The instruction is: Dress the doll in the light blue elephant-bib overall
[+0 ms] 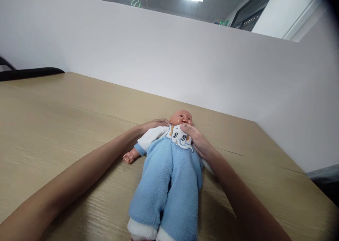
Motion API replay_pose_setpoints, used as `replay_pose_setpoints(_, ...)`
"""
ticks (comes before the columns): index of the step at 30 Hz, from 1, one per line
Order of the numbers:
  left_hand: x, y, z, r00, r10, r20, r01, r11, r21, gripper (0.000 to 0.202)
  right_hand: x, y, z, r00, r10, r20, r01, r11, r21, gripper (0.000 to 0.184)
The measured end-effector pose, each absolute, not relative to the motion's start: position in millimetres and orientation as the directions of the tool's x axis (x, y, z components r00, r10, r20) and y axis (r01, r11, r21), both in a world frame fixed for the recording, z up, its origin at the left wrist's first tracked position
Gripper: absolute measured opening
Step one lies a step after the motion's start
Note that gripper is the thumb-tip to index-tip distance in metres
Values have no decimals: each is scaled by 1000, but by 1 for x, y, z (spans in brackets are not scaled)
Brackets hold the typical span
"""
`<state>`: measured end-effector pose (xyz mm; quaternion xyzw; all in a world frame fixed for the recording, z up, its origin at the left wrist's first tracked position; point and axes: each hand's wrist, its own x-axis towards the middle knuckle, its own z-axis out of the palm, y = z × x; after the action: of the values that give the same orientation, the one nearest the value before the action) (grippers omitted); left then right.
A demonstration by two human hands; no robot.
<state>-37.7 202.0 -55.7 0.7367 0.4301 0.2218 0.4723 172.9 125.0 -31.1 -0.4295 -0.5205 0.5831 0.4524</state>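
Note:
A baby doll [181, 117] lies on its back on the wooden table [53, 128], head away from me. It wears a blue fleece romper [169, 177] with white sleeves and an elephant picture on the chest. My left hand [155, 124] rests at the doll's shoulder by the neck, fingers curled on the white collar. My right hand [197, 140] lies on the other side of the chest, fingers pinching the garment's edge under the chin. The doll's bare hand [129, 157] sticks out to the left.
A white partition wall [169, 57] stands along the table's far edge and right side. A black chair back [29, 72] shows at the far left. The table's right edge drops off at the lower right.

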Motion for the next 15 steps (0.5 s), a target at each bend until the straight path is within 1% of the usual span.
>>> replay_pose_setpoints(1,-44,204,-48,567,821,-62,413,-218,884,37,178,122,-25,-228,973,-22,58,-9,-998,37)
replay_pose_setpoints(2,-49,207,-41,601,798,-45,401,-252,881,36,185,118,-20,-222,975,-2,231,50,-972,37)
replay_pose_setpoints(3,-54,209,-36,626,779,-32,396,-283,874,34,192,113,-15,-204,978,29,410,113,-905,37)
replay_pose_setpoints(4,-57,211,-31,640,768,-22,402,-310,862,32,199,107,-13,-177,982,64,568,155,-809,37)
replay_pose_setpoints(5,-60,212,-28,640,769,-8,416,-337,845,30,207,100,-13,-144,985,96,681,169,-713,36)
replay_pose_setpoints(6,-61,212,-26,625,781,15,436,-365,823,28,215,92,-15,-108,986,125,755,163,-636,36)
replay_pose_setpoints(8,-59,206,-20,560,822,99,477,-418,773,22,233,72,-29,-67,981,183,813,160,-560,37)
replay_pose_setpoints(10,-52,193,-13,501,827,253,490,-513,705,16,253,48,-48,-39,950,311,845,198,-497,35)
replay_pose_setpoints(11,-46,184,-8,504,792,344,475,-587,656,15,263,35,-59,-29,936,350,852,206,-481,34)
replay_pose_setpoints(12,-39,174,-4,531,730,430,442,-672,595,16,273,23,-69,-7,927,375,862,196,-468,35)
replay_pose_setpoints(13,-30,163,1,584,642,497,390,-759,521,17,282,11,-77,5,924,384,866,188,-463,41)
replay_pose_setpoints(14,-19,154,4,641,550,535,335,-828,449,16,290,1,-85,6,930,367,864,180,-470,48)
replay_pose_setpoints(15,-8,145,6,696,472,541,298,-876,380,15,297,-8,-90,15,938,347,851,170,-497,54)
